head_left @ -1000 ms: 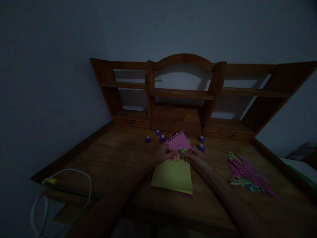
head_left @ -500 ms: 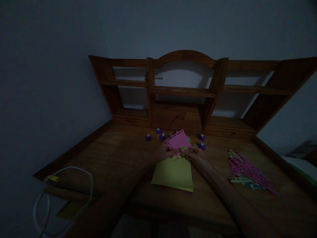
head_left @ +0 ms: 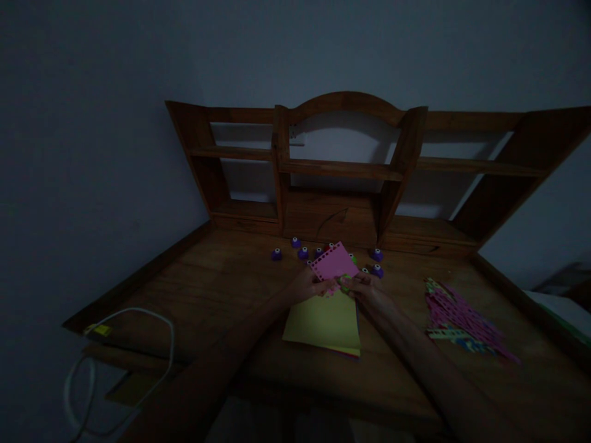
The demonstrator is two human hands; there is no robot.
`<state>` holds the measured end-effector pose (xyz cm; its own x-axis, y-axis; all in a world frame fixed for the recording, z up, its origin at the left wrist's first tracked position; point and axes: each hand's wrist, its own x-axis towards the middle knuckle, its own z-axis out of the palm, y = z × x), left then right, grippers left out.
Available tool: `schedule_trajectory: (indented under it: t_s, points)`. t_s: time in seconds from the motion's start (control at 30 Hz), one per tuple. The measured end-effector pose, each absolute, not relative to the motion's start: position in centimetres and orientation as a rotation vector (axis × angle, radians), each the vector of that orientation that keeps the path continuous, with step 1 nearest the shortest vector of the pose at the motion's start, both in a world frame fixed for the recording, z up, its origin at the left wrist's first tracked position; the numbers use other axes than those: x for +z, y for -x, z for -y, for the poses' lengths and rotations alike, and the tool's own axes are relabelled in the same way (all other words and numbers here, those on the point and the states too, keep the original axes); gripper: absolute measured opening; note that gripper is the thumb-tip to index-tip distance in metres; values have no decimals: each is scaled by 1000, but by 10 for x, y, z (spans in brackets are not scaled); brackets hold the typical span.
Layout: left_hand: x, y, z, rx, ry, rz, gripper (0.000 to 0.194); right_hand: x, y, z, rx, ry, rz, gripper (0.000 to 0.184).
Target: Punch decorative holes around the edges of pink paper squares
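The scene is dim. My left hand (head_left: 308, 284) pinches the near left edge of a pink paper sheet (head_left: 333, 264) with punched holes along its borders. Closed round a small green punch (head_left: 344, 282), my right hand (head_left: 364, 287) holds it at the sheet's near edge. Both hands hover over a stack of coloured paper with a yellow sheet (head_left: 324, 322) on top, lying on the wooden desk (head_left: 221, 289). Several small purple punches (head_left: 276, 253) stand behind the pink sheet.
A pile of punched pink and coloured paper strips (head_left: 459, 320) lies at the right. A wooden shelf unit (head_left: 341, 169) stands at the desk's back. A white cable (head_left: 120, 351) hangs over the left front corner.
The hands, pink sheet and green punch have stayed almost in place; the view shifted slightly downward between the earliest frame and now.
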<state>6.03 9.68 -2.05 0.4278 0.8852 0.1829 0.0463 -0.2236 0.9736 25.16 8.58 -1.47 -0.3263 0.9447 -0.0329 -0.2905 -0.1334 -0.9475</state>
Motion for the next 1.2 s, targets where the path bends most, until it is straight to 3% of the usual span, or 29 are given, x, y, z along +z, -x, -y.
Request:
schedule_trajectory:
  t_s: [0.6, 1.2]
  points:
    - [-25, -62, -104, 1039, -1762, -899, 43, -17, -248, -91, 1556, 929, 1150, 35]
    - [-21, -57, -107, 1144, -1709, -1127, 40, -18, -251, -94, 1508, 941, 1186, 28]
